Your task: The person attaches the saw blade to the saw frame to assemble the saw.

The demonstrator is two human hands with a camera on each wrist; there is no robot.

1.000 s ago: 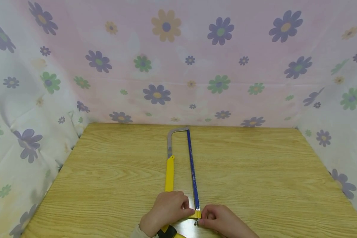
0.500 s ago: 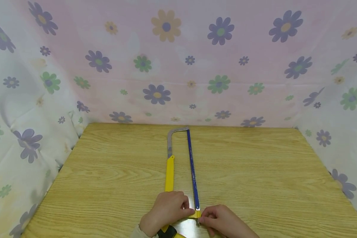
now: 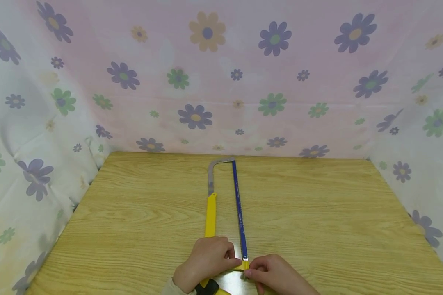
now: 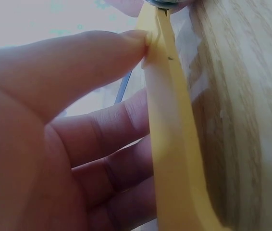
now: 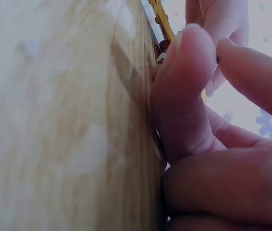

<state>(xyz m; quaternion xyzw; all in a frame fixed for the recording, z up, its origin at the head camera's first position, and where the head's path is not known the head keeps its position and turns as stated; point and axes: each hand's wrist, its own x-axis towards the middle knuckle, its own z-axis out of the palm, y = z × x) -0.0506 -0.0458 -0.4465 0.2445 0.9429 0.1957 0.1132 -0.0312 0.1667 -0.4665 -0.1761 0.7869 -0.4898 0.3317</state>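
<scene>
A hacksaw lies flat on the table, its yellow frame (image 3: 211,217) on the left and its blue blade (image 3: 239,205) on the right. My left hand (image 3: 208,258) grips the near end of the frame. In the left wrist view the thumb presses the edge of the yellow frame (image 4: 169,125), with the other fingers curled against it. At the blade's near end, my right hand (image 3: 277,273) pinches the small metal wing nut (image 3: 245,276) between thumb and forefinger. The fingertips mostly hide the nut.
The wood-grain table (image 3: 317,205) reaches back to a flowered curtain (image 3: 236,94), which also hangs at both sides. The saw's grey metal bow (image 3: 211,174) points toward the back edge. A black and yellow handle part (image 3: 208,287) shows below the left wrist.
My right thumb and fingers have shifted on the wing nut, covering more of it than a second ago. The left hand and the hacksaw stay in place.
</scene>
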